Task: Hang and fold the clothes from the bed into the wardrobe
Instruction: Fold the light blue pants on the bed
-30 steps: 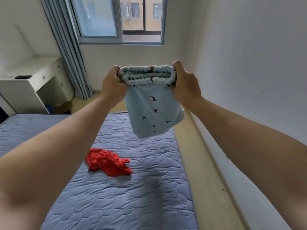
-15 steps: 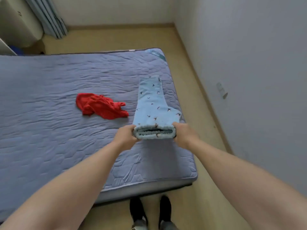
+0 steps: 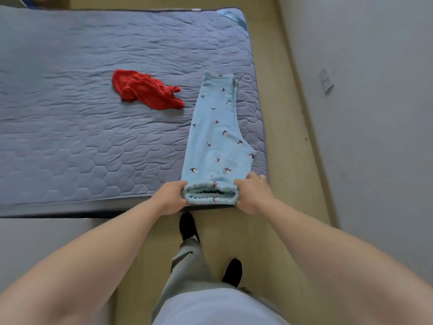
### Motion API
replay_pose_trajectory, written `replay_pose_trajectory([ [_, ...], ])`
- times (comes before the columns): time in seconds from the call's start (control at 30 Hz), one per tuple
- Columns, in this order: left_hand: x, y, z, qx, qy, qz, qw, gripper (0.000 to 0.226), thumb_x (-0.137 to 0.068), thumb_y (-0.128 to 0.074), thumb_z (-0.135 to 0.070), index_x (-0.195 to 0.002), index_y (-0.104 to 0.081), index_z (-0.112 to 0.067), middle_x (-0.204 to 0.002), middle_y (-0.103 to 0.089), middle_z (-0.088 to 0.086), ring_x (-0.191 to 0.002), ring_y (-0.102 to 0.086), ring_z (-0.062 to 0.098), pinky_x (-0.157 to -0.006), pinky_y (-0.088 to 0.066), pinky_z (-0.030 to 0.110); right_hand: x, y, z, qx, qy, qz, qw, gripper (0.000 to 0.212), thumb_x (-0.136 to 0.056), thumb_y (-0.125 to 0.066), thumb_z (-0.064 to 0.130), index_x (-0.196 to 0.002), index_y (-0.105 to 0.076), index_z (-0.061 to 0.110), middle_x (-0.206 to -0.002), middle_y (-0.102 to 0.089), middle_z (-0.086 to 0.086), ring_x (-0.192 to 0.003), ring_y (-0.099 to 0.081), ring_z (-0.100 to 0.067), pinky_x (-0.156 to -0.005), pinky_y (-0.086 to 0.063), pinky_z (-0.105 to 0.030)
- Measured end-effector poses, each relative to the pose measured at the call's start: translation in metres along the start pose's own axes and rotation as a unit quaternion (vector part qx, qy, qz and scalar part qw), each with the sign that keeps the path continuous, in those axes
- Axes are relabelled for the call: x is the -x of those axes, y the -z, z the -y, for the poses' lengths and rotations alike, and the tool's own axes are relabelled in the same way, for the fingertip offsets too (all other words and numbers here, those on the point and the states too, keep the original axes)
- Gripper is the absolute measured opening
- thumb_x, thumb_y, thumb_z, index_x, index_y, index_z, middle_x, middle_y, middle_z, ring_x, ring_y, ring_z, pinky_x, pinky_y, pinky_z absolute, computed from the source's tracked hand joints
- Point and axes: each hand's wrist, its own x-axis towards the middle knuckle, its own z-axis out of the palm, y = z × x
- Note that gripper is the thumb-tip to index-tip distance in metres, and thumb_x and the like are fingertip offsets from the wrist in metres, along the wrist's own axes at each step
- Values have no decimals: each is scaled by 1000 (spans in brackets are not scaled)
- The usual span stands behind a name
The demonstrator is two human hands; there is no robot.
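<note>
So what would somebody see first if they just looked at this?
Probably the light blue trousers with little bird prints, laid out along the right side of the grey-blue quilted mattress, the left hand and right hand gripping their waistband at the near edge. Then the bright red crumpled cloth lying on the mattress left of them.

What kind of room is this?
Most likely a bedroom. A big quilted mattress fills it, blue patterned trousers are laid out on it, and a crumpled red garment lies nearby.
</note>
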Motion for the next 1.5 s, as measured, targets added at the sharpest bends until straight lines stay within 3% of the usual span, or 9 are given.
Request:
replay_pose_trajectory([
  [0.13,47,-37,2,3,25,31,999,27,-80,-74,-33,-104,-66,-25,-98,-69,-8,-92,-63,13,-83,-53,34,50,-24,-3,25,86,44,995,11,-83,-55,24,-82,-43,25,-84,-51,0,-89,-51,-27,-82,-35,-37],
  [0.3,83,-55,6,55,60,125,989,31,-74,-80,-33,-102,-68,-37,-95,-73,-18,-91,-68,3,-85,-54,27,84,-38,-8,-31,124,127,984,25,-77,-72,35,-84,-54,20,-86,-62,-1,-81,-58,-22,-67,-46,-34],
  [0.43,83,-41,-4,112,50,93,988,36,-77,-80,-22,-109,-69,-36,-102,-73,-17,-98,-68,6,-94,-53,32,81,-30,-14,-73,126,87,985,28,-75,-75,35,-84,-53,20,-89,-62,0,-83,-58,-19,-64,-45,-32],
  [0.57,56,-16,-15,123,40,31,991,33,-81,-78,-21,-107,-67,-36,-101,-72,-16,-95,-67,6,-87,-53,28,51,-9,-19,-141,105,58,983,27,-75,-73,30,-97,-60,20,-96,-67,1,-89,-62,-21,-74,-54,-38],
  [0.77,-25,22,-21,131,37,-24,990,26,-82,-75,-33,-104,-61,-30,-98,-66,-15,-89,-61,6,-65,-43,22,-37,29,-33,-180,53,37,982,31,-78,-70,28,-109,-63,24,-105,-68,6,-96,-62,-17,-78,-53,-34],
  [0.93,-110,58,-29,158,55,-39,985,30,-80,-75,-39,-98,-53,-31,-93,-62,-12,-82,-59,6,-59,-41,25,-109,62,-47,-224,6,19,974,27,-78,-68,29,-95,-48,36,-95,-58,14,-91,-55,-14,-60,-40,-23],
  [1.17,-224,90,-32,174,63,-57,981,27,-82,-71,-36,-100,-51,-32,-92,-60,-15,-86,-59,6,-61,-42,24,-221,99,-71,-266,-11,8,964,30,-76,-69,28,-97,-49,37,-94,-58,17,-92,-56,-12,-62,-41,-23],
  [1.33,-336,98,-27,282,87,-117,948,27,-79,-69,-28,-102,-60,-37,-97,-69,-12,-95,-65,12,-83,-53,35,-341,111,-105,-306,-12,-14,952,35,-78,-70,28,-112,-60,28,-100,-63,15,-96,-60,-10,-63,-41,-15],
  [1.5,-467,80,-10,312,115,-202,921,25,-85,-66,-25,-105,-61,-39,-99,-68,-17,-96,-64,5,-72,-46,22,-488,88,-144,-344,-25,-25,938,35,-81,-69,30,-114,-61,24,-107,-69,3,-102,-63,-21,-88,-53,-41],
])
